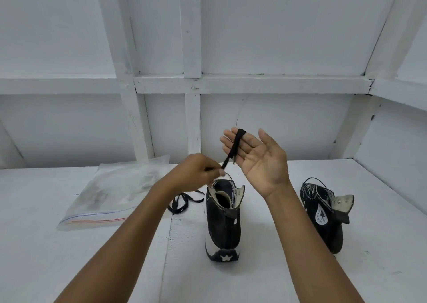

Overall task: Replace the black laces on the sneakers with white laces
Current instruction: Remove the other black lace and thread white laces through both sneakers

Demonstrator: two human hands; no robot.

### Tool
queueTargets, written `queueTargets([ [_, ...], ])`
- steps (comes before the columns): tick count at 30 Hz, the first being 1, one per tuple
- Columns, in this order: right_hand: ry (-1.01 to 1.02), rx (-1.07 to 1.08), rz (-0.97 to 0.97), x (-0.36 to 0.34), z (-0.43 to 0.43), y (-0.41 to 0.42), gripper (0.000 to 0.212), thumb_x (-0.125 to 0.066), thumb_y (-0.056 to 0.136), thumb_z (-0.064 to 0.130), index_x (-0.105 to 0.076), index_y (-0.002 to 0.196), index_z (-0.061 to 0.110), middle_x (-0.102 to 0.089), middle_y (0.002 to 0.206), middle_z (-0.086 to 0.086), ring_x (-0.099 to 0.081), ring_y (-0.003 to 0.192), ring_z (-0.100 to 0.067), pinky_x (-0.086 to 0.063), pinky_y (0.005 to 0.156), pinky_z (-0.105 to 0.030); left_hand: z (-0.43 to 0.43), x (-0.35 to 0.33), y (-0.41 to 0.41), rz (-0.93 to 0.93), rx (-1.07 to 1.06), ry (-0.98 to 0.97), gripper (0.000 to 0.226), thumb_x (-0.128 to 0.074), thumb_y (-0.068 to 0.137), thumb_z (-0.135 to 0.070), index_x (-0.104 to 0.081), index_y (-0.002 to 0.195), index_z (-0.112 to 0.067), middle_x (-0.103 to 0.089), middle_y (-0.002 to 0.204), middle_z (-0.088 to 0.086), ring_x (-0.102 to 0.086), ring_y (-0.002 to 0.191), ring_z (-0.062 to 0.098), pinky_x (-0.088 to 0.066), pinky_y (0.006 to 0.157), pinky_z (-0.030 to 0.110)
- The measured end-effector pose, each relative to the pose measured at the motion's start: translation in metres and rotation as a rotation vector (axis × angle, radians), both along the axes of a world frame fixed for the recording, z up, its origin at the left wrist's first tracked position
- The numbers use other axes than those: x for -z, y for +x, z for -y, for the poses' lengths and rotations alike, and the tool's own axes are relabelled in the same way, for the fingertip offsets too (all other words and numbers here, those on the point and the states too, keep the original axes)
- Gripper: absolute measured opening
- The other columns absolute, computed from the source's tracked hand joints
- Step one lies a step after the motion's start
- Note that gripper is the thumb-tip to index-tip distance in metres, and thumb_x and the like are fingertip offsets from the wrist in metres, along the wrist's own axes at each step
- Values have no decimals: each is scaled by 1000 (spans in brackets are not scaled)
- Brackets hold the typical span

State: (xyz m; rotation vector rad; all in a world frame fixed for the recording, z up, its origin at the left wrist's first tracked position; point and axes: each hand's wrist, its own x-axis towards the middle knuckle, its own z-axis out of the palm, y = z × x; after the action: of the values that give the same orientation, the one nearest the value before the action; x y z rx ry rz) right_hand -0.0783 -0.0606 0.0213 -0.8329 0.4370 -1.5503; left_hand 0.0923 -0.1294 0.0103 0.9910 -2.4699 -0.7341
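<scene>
Black lace [233,147] runs taut between the two hands. The left hand [196,173] pinches its lower part between thumb and curled fingers. From that pinch the lace rises to the right and loops over the straight, spread fingers [227,142] of the right hand [258,161], which is held flat with the palm showing. A short end hangs down across that palm. Both hands hover above the table [69,256], over the collar of a black high-top sneaker [223,224] that stands upright with its heel toward the camera. A second black lace [184,202] lies tangled on the table just left of this shoe. Farther left lies a clear zip bag [108,194]. A second sneaker [323,217] stands well to the right.
</scene>
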Motion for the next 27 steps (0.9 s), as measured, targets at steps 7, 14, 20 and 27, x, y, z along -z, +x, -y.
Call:
queueTargets([
  [7, 180, 360, -662, 16, 5, 7, 48, -34, 105, 38, -69, 105, 6, -74, 104, -14, -71, 99, -23, -55, 91, -31, -19, -36, 9, 79, 112, -4, 17, -64, 94, -27, -74, 86, -16, -65, 63, -9, -52, 53, 1, -39, 54, 21],
  [14, 137, 209, -737, 5, -8, 9, 60, -36, 103, 44, -69, 77, 1, -64, 66, -17, -56, 55, -23, -44, 56, -29, -2, -67, 25, -298, -13, -116, 14, -71, 90, -29, -73, 80, -20, -63, 63, 2, -53, 60, 10, -44, 61, 27],
  [20, 160, 27, -299, -5, -10, -3, 62, -37, 95, 50, -76, 71, 7, -69, 69, -11, -63, 59, -20, -50, 55, -25, 20, -23, 13, -247, -150, -103, 21, -65, 94, -36, -72, 81, -21, -46, 47, -13, -37, 43, 2, -30, 50, 17],
  [27, 43, 129, 22, 0, 4, -7, 60, -40, 96, 44, -58, 123, -7, -63, 126, -25, -60, 121, -35, -48, 104, -41, -7, -2, -7, 69, 59, 9, 26, -55, 100, -32, -73, 94, -14, -59, 68, -9, -49, 60, 7, -37, 56, 19],
])
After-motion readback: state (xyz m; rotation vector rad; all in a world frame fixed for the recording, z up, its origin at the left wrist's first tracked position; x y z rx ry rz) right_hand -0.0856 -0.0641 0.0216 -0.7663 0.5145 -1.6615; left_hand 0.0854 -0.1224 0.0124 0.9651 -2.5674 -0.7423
